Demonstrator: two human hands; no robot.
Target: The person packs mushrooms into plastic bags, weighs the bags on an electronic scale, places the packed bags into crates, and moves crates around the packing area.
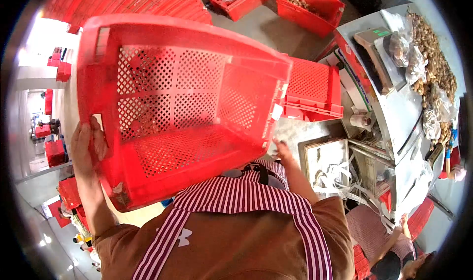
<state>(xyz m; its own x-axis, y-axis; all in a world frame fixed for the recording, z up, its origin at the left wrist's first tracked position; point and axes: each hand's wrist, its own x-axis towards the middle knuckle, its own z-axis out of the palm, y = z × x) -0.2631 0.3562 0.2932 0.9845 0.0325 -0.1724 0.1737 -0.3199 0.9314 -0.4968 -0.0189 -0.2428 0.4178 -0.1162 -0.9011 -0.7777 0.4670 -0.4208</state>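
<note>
A red plastic crate (172, 102) with perforated walls is held up in front of my chest, tilted so that its inside faces me. It looks bare within. My left hand (88, 142) grips its left end, with fingers through the handle slot. By the crate's lower right corner is my right hand (282, 151), its fingers apart and holding nothing that I can see. Part of that hand is blurred, and I cannot tell whether it touches the crate.
Another red crate (313, 90) stands just beyond on the right. Farther back, a red bin (310, 14) holds small brown pieces. A metal table (394, 117) on the right carries a scale (377, 53), plastic bags and a brown heap (433, 58). A co-worker (394, 245) is at lower right.
</note>
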